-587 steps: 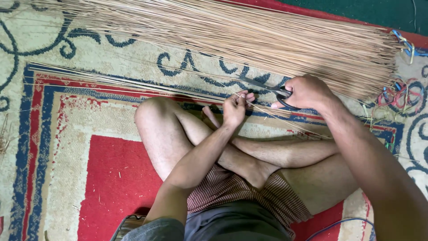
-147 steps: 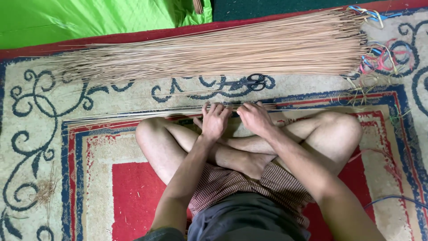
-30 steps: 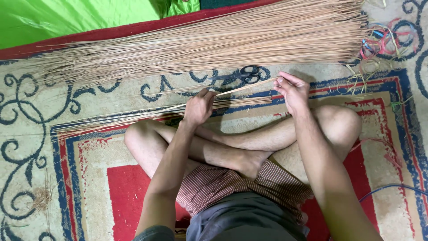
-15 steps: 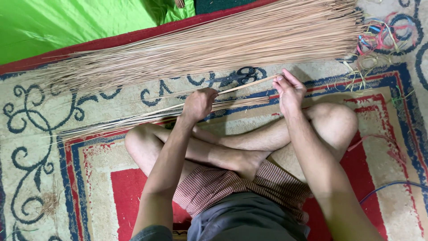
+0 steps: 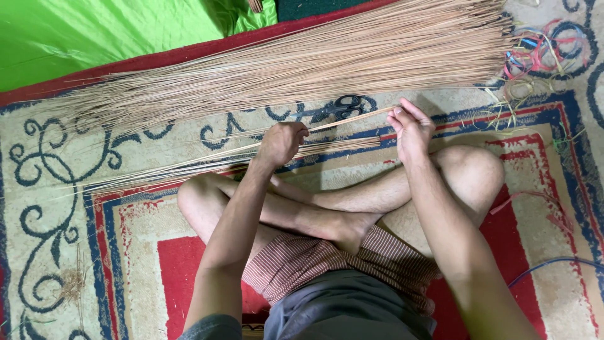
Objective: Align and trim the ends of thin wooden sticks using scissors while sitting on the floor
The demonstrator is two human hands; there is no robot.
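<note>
both hands pinch one thin stick over carpet.

Head view, straight down, close above lap

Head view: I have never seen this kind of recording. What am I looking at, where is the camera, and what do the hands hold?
The camera sits on a person's head and looks straight down, so the arms entering from the bottom are that person's own. They sit cross-legged on a patterned rug. The left hand is closed around a thin pale stick, and the right hand pinches its far end. More such sticks lie in a small bundle by the knees, and a big pile of sticks lies further out. Black scissors rest on the rug between them. Coloured strings lie at the top right, a green sheet at the top left.
</note>
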